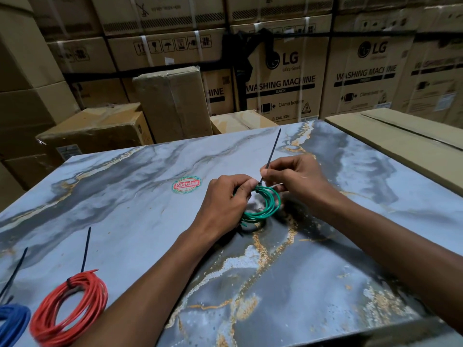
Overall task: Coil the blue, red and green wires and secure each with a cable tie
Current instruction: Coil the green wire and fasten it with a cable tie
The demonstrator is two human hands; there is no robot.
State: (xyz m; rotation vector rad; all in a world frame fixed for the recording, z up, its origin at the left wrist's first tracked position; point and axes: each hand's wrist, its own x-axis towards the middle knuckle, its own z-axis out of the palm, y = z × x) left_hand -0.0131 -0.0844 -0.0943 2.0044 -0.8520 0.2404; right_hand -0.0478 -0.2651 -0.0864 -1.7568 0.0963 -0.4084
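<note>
A green wire coil (265,209) is held just above the marble-patterned table (140,196) near its middle. My left hand (225,204) grips the coil's left side. My right hand (293,179) pinches a black cable tie (271,154) wrapped round the top of the coil, its tail sticking up and away. A red coil (70,304) with a black tie (86,249) round it lies at the front left. Beside it, a blue coil (12,321) with its own black tie (13,274) is cut off by the left edge.
A round red and green sticker (186,184) sits on the tabletop left of my hands. Stacked cardboard boxes (280,78) wall in the far side and the left. A flat carton (400,141) lies beside the table's right edge.
</note>
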